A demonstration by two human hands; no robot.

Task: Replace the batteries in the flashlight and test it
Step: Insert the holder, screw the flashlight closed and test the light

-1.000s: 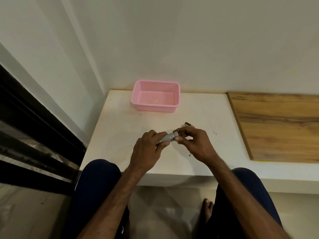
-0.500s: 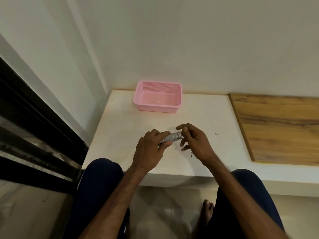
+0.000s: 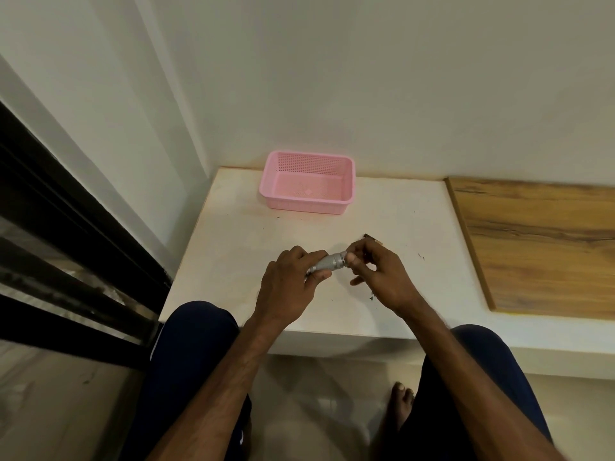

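**Asha:** Head view has both hands over the near middle of the white table. The left hand is wrapped around the body of the silver flashlight, and the right hand pinches its wider end with thumb and fingertips, the other fingers loose.

**Ben:** So the flashlight is off the table surface, between the two hands. What worries you?

**Asha:** The end being worked. If the right hand is turning it, that part could go on crooked or slip out of the fingertips and roll off the near edge onto the floor.

**Ben:** And the small dark thing just beyond the right hand?

**Asha:** Possibly a battery; too small to be sure. A knuckle could nudge it rolling toward the wooden board on the right. The pink basket at the far side sits well apart.
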